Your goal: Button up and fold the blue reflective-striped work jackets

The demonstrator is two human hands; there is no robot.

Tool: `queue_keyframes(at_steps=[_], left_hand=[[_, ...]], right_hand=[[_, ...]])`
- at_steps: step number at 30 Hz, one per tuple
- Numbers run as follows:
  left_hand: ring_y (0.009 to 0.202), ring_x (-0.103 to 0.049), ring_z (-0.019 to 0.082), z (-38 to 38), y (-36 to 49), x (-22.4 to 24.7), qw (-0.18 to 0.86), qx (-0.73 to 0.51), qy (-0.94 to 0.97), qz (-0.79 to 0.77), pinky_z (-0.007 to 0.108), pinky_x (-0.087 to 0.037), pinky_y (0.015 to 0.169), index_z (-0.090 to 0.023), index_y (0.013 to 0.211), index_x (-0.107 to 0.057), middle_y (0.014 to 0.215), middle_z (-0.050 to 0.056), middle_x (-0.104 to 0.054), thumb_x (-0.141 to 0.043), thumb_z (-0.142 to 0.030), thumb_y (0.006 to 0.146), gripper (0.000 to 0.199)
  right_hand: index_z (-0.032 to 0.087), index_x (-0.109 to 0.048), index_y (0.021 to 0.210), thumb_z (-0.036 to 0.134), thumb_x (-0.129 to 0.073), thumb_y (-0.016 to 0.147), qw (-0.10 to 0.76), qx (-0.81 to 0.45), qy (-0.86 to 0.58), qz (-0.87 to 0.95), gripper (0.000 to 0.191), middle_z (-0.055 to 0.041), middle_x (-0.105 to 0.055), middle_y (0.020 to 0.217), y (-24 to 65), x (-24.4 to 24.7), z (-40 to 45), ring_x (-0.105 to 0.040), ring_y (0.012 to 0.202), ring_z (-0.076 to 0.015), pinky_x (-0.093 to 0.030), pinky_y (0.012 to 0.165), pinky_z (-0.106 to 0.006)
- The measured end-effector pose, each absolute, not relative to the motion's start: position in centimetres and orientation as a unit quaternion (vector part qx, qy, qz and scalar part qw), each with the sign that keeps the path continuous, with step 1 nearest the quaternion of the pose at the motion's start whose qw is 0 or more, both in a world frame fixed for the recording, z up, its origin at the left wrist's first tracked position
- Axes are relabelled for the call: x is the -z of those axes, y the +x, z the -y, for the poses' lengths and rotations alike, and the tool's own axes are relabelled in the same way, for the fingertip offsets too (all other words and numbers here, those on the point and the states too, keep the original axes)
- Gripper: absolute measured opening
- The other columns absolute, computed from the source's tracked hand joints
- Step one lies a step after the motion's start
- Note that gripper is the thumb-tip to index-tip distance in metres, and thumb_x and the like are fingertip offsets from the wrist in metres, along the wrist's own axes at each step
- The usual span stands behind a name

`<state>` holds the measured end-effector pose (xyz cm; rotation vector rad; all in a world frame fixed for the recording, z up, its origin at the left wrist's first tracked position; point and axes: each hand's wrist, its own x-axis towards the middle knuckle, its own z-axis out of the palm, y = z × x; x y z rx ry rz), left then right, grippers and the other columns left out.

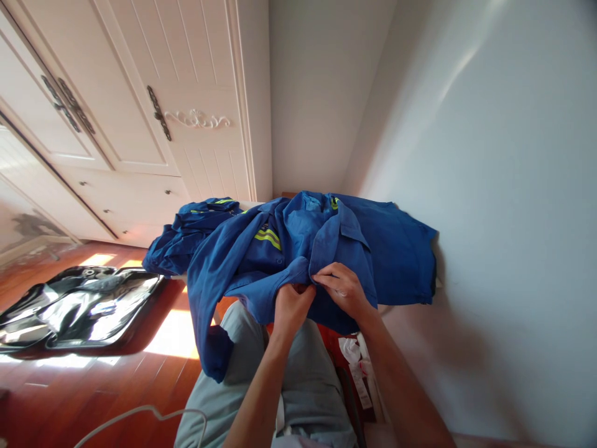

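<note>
A blue work jacket (pixel 298 230) with yellow and silver reflective strips lies spread in front of me, one sleeve hanging down at the left. My left hand (pixel 293 306) is closed on the jacket's near edge, its fingertips partly under the cloth. Just to its right, my right hand (pixel 342 286) pinches the same edge beside a folded flap. Both hands are close together, almost touching. The small part between the fingertips is hidden. More blue cloth with a reflective strip (pixel 191 227) lies bunched at the left end.
An open black suitcase (pixel 140 311) lies on the wooden floor at the left. Behind stands a white wardrobe (pixel 196 149); a pale wall (pixel 504 218) closes off the right. A white cable (pixel 140 409) crosses near my legs. White tags (pixel 357 367) hang beside my right knee.
</note>
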<state>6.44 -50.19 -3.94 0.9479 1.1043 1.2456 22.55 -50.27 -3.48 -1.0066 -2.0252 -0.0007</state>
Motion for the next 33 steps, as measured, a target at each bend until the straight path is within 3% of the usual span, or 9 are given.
queue_keyframes(at_steps=[4,8,13,17,22,25,29,33], left_hand=[[0.062,-0.066,0.020,50.6,6.3,4.0,0.573,-0.505,0.478,-0.434,0.024,-0.050,0.055,-0.015,0.067,-0.069,0.063,0.003,-0.069,-0.067,-0.011,0.063,0.006],[0.052,-0.065,0.017,50.9,6.4,4.5,0.575,-0.504,0.458,-0.454,0.025,-0.052,0.050,-0.012,0.083,-0.072,0.074,0.007,-0.073,-0.062,-0.011,0.067,0.019],[0.081,-0.073,0.025,50.7,6.3,5.0,0.622,-0.529,0.429,-0.385,0.030,-0.060,0.063,-0.011,0.091,-0.073,0.084,0.010,-0.075,-0.071,-0.021,0.069,0.024],[0.071,-0.071,0.021,50.4,5.9,5.0,0.606,-0.537,0.441,-0.387,0.026,-0.057,0.053,-0.011,0.088,-0.075,0.081,0.009,-0.075,-0.076,-0.026,0.068,0.025],[0.042,-0.058,0.013,50.5,5.8,5.3,0.591,-0.535,0.442,-0.412,0.019,-0.035,0.033,-0.010,0.085,-0.074,0.067,0.006,-0.072,-0.075,-0.032,0.070,0.026],[0.047,-0.063,0.015,50.3,6.0,5.8,0.592,-0.541,0.431,-0.413,0.018,-0.037,0.035,-0.010,0.083,-0.073,0.063,0.005,-0.070,-0.075,-0.033,0.070,0.027],[0.058,-0.068,0.017,49.8,6.4,6.4,0.567,-0.578,0.423,-0.407,0.019,-0.043,0.040,-0.012,0.084,-0.072,0.073,0.005,-0.071,-0.074,-0.031,0.071,0.023],[0.052,-0.062,0.013,49.4,6.6,6.5,0.549,-0.586,0.433,-0.410,0.018,-0.041,0.042,-0.013,0.082,-0.073,0.064,0.002,-0.068,-0.074,-0.032,0.073,0.021]], right_hand=[[0.030,-0.076,0.101,0.022,-0.059,0.093,0.423,0.002,-0.404,0.811,0.020,-0.0050,-0.072,0.087,22.6,3.8,50.3,-0.064,0.082,-0.0192,-0.052,0.076,-0.035],[0.030,-0.076,0.101,0.022,-0.057,0.093,0.455,-0.033,-0.420,0.785,0.022,-0.0051,-0.071,0.088,22.6,4.1,50.5,-0.065,0.083,-0.0198,-0.053,0.076,-0.035],[0.026,-0.074,0.097,0.023,-0.059,0.094,0.484,-0.085,-0.432,0.756,0.017,-0.0052,-0.070,0.090,22.3,4.0,50.7,-0.066,0.087,-0.0199,-0.054,0.080,-0.035],[0.025,-0.073,0.094,0.025,-0.061,0.092,0.491,-0.089,-0.435,0.749,0.012,-0.0051,-0.069,0.089,21.9,3.6,50.7,-0.066,0.086,-0.0199,-0.053,0.080,-0.035],[0.025,-0.075,0.095,0.025,-0.062,0.092,0.507,-0.089,-0.433,0.740,0.013,-0.0048,-0.070,0.089,21.1,3.3,51.0,-0.067,0.085,-0.0200,-0.054,0.079,-0.034],[0.026,-0.075,0.099,0.026,-0.058,0.094,0.496,-0.102,-0.436,0.744,0.017,-0.0050,-0.071,0.092,21.0,3.3,51.2,-0.067,0.087,-0.0198,-0.054,0.081,-0.034],[0.023,-0.072,0.111,0.026,-0.054,0.097,0.465,-0.140,-0.420,0.767,0.023,-0.0076,-0.071,0.103,21.1,2.9,51.5,-0.067,0.098,-0.0196,-0.054,0.088,-0.034],[0.023,-0.069,0.117,0.034,-0.067,0.089,0.457,-0.137,-0.420,0.772,0.030,-0.0085,-0.070,0.108,21.2,2.8,51.6,-0.066,0.102,-0.0220,-0.054,0.091,-0.035]])
